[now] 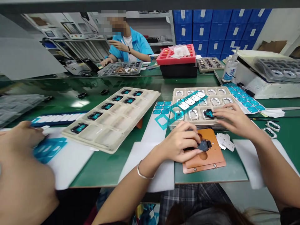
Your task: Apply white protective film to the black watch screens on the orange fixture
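My left hand (181, 142) has its fingers closed around a small black watch case (203, 145), which it holds on an orange jig plate (214, 159) with round recesses. Over the beige compartment tray (185, 118), my right hand (234, 118) pinches a black watch case with teal film (208, 114) at its edge. White frames (193, 114) sit in the tray's other compartments. Across the tray's left part lies a teal film strip (187, 104) bearing white pieces. Small white cards (225, 141) are piled right of the jig.
A co-worker's blurred hand (25, 137) is at the left by teal film. A tilted beige tray (112, 137) holds several dark cases. Teal sticker sheets (248, 101), a pump bottle (229, 68) and loose white frames (269, 132) lie rightward. Another person (131, 43) sits opposite.
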The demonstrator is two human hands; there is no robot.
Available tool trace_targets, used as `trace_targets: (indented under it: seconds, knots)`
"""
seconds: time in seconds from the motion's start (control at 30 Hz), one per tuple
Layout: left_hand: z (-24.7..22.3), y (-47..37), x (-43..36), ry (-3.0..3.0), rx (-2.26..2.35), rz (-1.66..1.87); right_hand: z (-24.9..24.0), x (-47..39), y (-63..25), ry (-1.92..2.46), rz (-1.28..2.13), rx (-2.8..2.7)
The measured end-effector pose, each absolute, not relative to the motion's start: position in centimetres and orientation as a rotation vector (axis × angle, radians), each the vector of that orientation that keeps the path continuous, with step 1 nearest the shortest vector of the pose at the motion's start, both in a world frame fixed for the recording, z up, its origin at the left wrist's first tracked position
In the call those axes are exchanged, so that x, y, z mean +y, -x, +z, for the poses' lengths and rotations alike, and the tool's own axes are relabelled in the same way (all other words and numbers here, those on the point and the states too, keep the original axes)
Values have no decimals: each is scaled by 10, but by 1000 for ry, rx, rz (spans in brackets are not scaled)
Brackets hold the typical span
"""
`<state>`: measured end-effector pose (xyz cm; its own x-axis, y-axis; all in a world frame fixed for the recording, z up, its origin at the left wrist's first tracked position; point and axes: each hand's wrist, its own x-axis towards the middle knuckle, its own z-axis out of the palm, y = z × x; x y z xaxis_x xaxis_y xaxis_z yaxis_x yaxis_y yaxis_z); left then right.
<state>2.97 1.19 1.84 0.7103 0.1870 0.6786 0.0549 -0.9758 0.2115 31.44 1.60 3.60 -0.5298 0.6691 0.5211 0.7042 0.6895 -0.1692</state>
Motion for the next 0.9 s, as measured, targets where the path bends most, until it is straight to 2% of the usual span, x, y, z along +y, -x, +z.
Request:
trace_targets:
  seconds: [0.17, 0.3, 0.4, 0.5, 0.6, 0.73, 0.9]
  knots:
    - [16, -30, 13, -2748, 167, 950, 35, 21, -317, 1007, 34, -2297]
    - [19, -29, 11, -2786, 214, 909, 38, 11, -304, 974, 151, -2034]
    - [21, -28, 10, -2797, 213, 925, 43, -2, -293, 915, 385, -1870]
    - [22, -29, 11, -2789, 199, 940, 48, -15, -284, 935, 692, -2002]
    - [22, -30, 12, -2780, 170, 952, 51, -23, -280, 1114, 852, -2092]
    - [22, -30, 13, -2770, 153, 945, 52, -26, -280, 1342, 845, -2183]
    - [22, -27, 15, -2756, 152, 958, 54, -27, -286, 1237, 471, -2344]
